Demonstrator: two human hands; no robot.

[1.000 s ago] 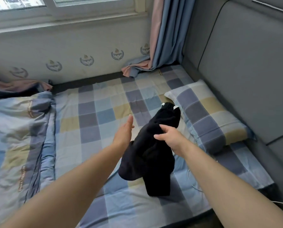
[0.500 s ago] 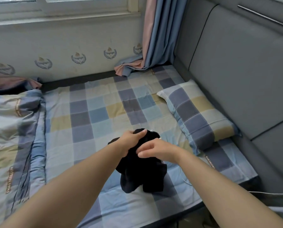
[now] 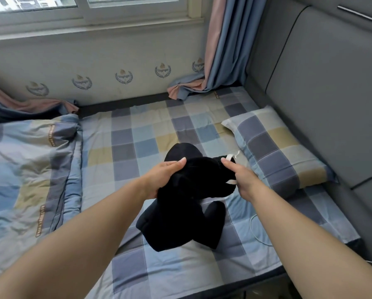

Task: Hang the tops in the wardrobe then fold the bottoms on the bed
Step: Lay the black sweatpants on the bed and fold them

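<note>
Apparently both hands (image 3: pixel 202 178) grip black trousers (image 3: pixel 187 212)

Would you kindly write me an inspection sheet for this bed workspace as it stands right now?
Surface: checked bed sheet, lightly creased.
Job's things: black trousers, bunched, held up at the top, lower part resting on the sheet; white drawstring showing.
Clutter: folded quilt at left; pillow at right.
Grips: left hand and right hand both grip the trousers.
Cables: white cable on the sheet at right.
Surroundings: window, curtains, grey headboard.
</note>
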